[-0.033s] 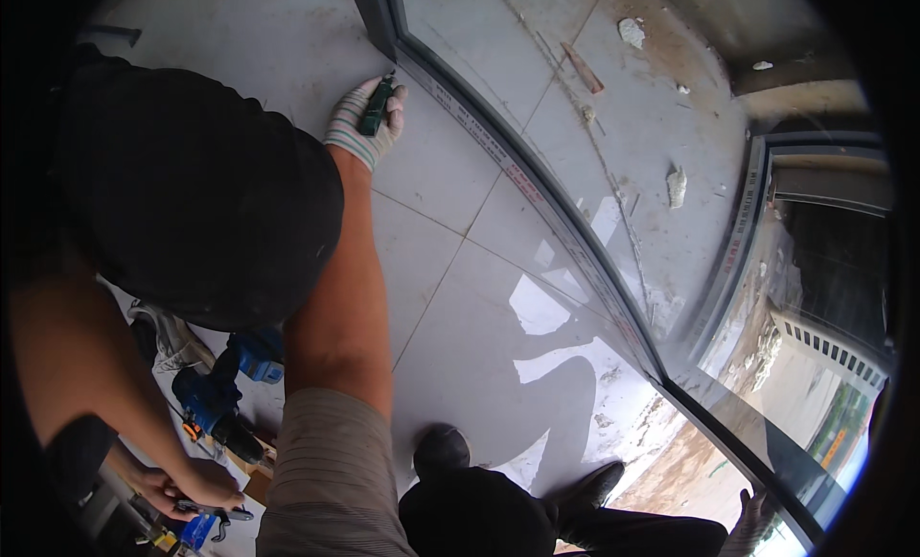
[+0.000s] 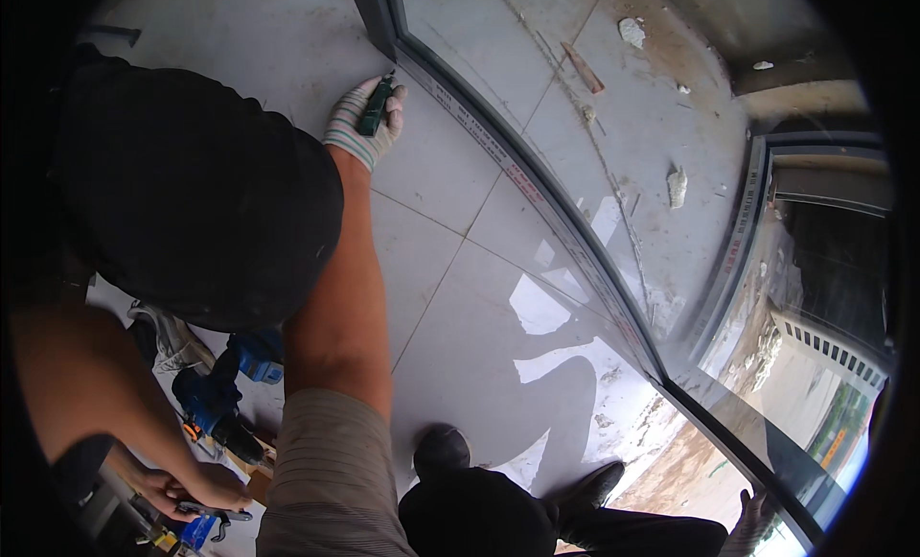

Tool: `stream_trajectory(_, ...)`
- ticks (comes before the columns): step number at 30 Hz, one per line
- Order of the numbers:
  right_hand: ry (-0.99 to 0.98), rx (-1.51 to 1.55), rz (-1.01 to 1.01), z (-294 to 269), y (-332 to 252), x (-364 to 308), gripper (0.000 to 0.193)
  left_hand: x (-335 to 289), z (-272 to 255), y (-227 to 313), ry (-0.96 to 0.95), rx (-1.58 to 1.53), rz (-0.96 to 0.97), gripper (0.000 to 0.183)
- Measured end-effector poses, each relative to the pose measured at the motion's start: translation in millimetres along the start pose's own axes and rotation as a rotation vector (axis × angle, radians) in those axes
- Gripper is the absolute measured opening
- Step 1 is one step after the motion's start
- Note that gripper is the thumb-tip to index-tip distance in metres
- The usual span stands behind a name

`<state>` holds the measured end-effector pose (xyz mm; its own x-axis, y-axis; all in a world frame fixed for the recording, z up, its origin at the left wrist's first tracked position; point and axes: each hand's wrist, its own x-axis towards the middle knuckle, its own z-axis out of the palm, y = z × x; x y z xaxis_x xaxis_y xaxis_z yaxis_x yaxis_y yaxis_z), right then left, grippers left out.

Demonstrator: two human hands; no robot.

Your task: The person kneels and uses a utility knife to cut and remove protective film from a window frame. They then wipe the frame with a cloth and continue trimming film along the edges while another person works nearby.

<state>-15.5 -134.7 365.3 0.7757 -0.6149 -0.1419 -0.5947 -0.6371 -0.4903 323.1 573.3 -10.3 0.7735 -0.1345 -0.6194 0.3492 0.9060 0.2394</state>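
Observation:
My left hand (image 2: pixel 366 124), in a striped white glove, reaches to the corner of a grey metal frame (image 2: pixel 517 169). It is closed around a short dark green tool (image 2: pixel 376 108) with a narrow dark tip. That tip is close to the frame's edge; whether it touches, I cannot tell. At the lower right my right hand (image 2: pixel 749 521), also gloved, grips the same frame, its fingers partly hidden. To my left a co-worker in a black cap (image 2: pixel 196 188) has bare hands (image 2: pixel 187 488) around a small dark metal piece (image 2: pixel 216 515).
Blue cordless drills (image 2: pixel 209 404) lie by the co-worker among other tools. Grey floor tiles (image 2: pixel 441 241) run under the frame. Beyond it are a wood scrap (image 2: pixel 583 68), white debris (image 2: pixel 677 187) and another framed opening (image 2: pixel 747 221). My knee (image 2: pixel 479 514) and shoes (image 2: pixel 443 450) are below.
The co-worker's forearm and hands have shifted slightly. My hands and the frame show no visible movement.

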Motion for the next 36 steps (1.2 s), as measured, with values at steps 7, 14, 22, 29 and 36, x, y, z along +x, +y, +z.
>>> stream_trajectory(7,-0.069,0.030,-0.008,-17.2,26.7,13.5,0.044,7.5,-12.9,9.4,-0.076,0.059,-0.083,0.029)
stream_trajectory(14,0.018,0.199,0.023,5.9,-4.9,5.9,0.042,2.9,-10.0,8.2,-0.060,0.085,-0.064,0.025)
stream_trajectory(22,-0.001,0.157,0.025,-3.2,9.0,9.1,0.042,5.3,-12.0,14.5,-0.100,0.065,-0.083,0.026)
stream_trajectory(29,-0.011,0.153,0.039,-10.1,21.1,13.5,0.043,6.8,-14.8,22.1,-0.045,0.062,-0.105,0.025)
stream_trajectory(36,0.000,0.136,0.048,-5.5,14.4,7.1,0.044,3.0,-12.0,27.7,-0.044,0.046,-0.146,0.026)
